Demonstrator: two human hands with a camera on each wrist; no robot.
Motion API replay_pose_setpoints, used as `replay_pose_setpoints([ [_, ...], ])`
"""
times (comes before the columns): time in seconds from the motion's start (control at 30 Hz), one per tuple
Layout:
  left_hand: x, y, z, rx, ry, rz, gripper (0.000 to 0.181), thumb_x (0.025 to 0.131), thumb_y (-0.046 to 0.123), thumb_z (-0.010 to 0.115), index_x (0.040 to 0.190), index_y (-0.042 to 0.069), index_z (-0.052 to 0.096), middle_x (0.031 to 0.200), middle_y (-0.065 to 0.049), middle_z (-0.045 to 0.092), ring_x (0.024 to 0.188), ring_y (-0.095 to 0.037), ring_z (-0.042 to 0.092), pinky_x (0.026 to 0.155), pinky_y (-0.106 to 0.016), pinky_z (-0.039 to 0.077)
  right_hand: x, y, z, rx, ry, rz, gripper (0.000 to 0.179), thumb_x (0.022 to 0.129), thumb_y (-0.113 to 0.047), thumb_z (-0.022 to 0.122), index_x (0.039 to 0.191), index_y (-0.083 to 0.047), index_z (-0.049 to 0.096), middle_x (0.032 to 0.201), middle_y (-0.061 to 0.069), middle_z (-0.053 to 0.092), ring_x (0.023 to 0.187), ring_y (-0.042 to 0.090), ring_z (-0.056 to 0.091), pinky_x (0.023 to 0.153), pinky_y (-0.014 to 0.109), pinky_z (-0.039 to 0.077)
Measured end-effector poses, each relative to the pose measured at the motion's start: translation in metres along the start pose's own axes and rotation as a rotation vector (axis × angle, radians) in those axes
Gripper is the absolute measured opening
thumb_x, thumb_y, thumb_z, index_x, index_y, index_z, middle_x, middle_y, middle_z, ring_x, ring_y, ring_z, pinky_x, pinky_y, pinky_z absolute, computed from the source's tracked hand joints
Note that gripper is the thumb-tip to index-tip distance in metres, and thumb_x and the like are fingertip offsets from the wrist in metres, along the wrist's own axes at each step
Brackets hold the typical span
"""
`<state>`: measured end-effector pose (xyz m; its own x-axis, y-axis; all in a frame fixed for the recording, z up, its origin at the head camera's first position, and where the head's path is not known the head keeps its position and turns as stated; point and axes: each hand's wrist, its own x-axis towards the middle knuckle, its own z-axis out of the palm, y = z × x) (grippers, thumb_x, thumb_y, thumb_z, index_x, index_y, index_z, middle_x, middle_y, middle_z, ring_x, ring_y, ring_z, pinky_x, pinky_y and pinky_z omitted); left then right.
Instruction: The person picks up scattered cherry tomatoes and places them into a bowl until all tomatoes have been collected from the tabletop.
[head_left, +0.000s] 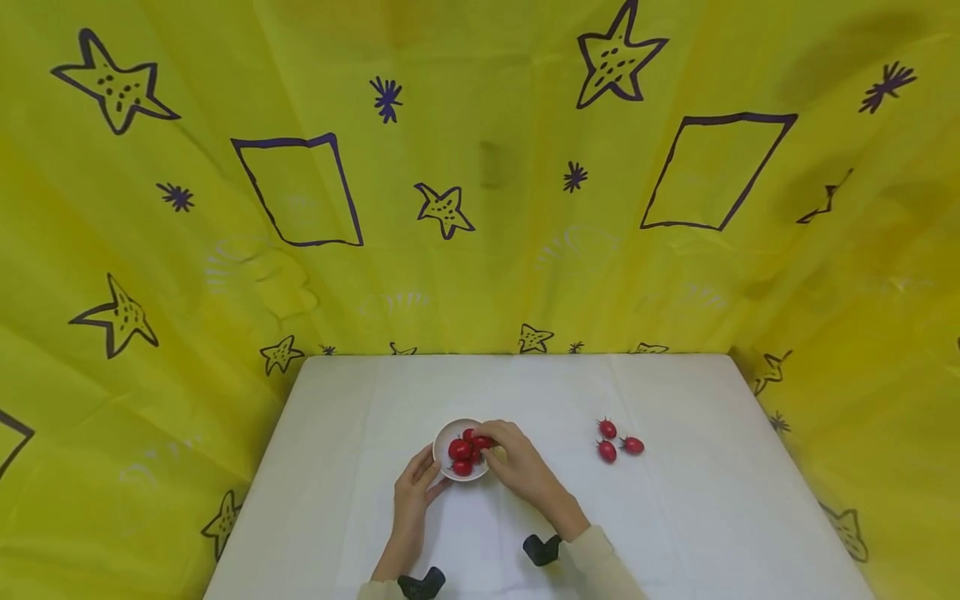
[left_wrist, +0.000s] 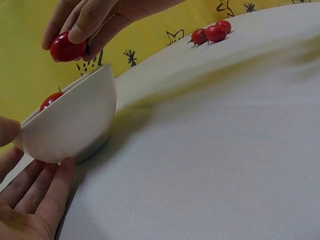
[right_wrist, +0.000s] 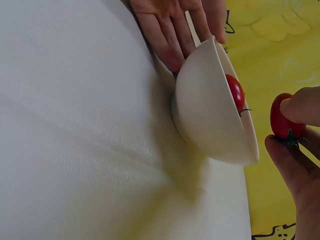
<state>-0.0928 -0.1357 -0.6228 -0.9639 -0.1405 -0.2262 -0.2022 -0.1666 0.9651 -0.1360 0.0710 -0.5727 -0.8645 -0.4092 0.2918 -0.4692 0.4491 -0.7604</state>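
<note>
A small white bowl (left_wrist: 75,125) stands on the table, with several red cherry tomatoes (head_left: 460,450) inside. My left hand (head_left: 411,497) holds it from the left, thumb at the rim and fingers against its underside in the left wrist view. Over the bowl's right side, my right hand (head_left: 525,471) pinches a red cherry tomato (left_wrist: 67,47) between thumb and fingers. In the right wrist view this held tomato (right_wrist: 281,117) shows a green stem and hangs apart from the rim.
Three loose cherry tomatoes (head_left: 607,451) lie grouped to the right of the bowl. The table (head_left: 375,392) has a white cover. A yellow curtain (head_left: 480,275) with drawn stars and frames surrounds it at the back and sides. Black wrist mounts (head_left: 542,550) sit near the sleeves.
</note>
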Motion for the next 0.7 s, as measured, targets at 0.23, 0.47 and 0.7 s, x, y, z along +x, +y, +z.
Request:
replay_pose_setpoints([
  [0.23, -0.001, 0.000, 0.000, 0.020, -0.005, 0.014, 0.054, 0.105, 0.021, 0.061, 0.152, -0.002, 0.047, 0.157, -0.031, 0.047, 0.141, -0.043, 0.054, 0.101, -0.037, 0.064, 0.005, -0.001, 0.009, -0.022, 0.003, -0.020, 0.033, 0.095, -0.002, 0.072, 0.128, -0.007, 0.068, 0.129, 0.007, 0.069, 0.121, 0.022, 0.064, 0.107, 0.040, 0.061],
  [0.47, -0.001, 0.000, -0.001, 0.004, -0.005, 0.010, 0.054, 0.105, 0.022, 0.061, 0.152, -0.001, 0.048, 0.159, -0.028, 0.045, 0.143, -0.043, 0.052, 0.102, -0.035, 0.063, 0.008, -0.004, 0.014, -0.092, -0.003, -0.054, 0.031, 0.096, -0.003, 0.073, 0.126, -0.007, 0.067, 0.126, 0.006, 0.069, 0.119, 0.022, 0.064, 0.105, 0.041, 0.061],
  [0.7, 0.001, -0.001, -0.002, -0.021, 0.003, 0.009, 0.055, 0.105, 0.022, 0.063, 0.152, -0.002, 0.048, 0.156, -0.029, 0.048, 0.140, -0.039, 0.056, 0.101, -0.036, 0.064, 0.009, -0.007, 0.015, -0.112, -0.129, -0.054, 0.029, 0.095, -0.002, 0.073, 0.122, -0.009, 0.069, 0.122, 0.004, 0.069, 0.114, 0.019, 0.063, 0.103, 0.035, 0.062],
])
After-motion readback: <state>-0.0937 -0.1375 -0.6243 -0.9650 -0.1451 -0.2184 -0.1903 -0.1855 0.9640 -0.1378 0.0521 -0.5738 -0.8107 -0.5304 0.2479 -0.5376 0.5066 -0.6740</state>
